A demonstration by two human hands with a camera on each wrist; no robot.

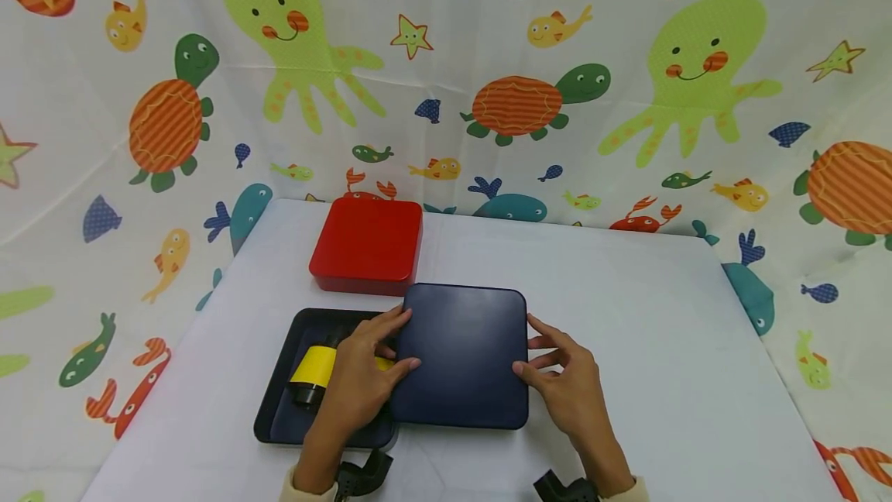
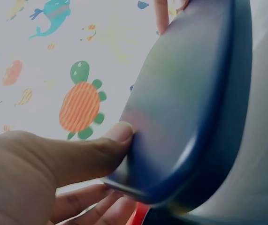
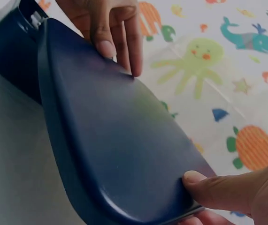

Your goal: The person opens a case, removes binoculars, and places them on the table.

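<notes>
Between both hands is a dark blue square lid (image 1: 463, 362), its smooth top facing up. My left hand (image 1: 355, 378) grips its left edge, thumb on top and fingers at the side. The opposite edge is held by my right hand (image 1: 567, 386) with the thumb on top; the right wrist view shows that thumb (image 3: 195, 180) pressed near a corner. Overlapped by the lid's left side in the head view is an open dark blue box (image 1: 273, 413). Inside it lies a yellow and black cylindrical object (image 1: 313, 366), partly hidden behind my left hand.
A closed red box (image 1: 367, 242) stands behind the blue box and lid, towards the back left of the white table (image 1: 662, 347). A curtain (image 1: 446, 76) printed with sea animals hangs behind the table and along its sides.
</notes>
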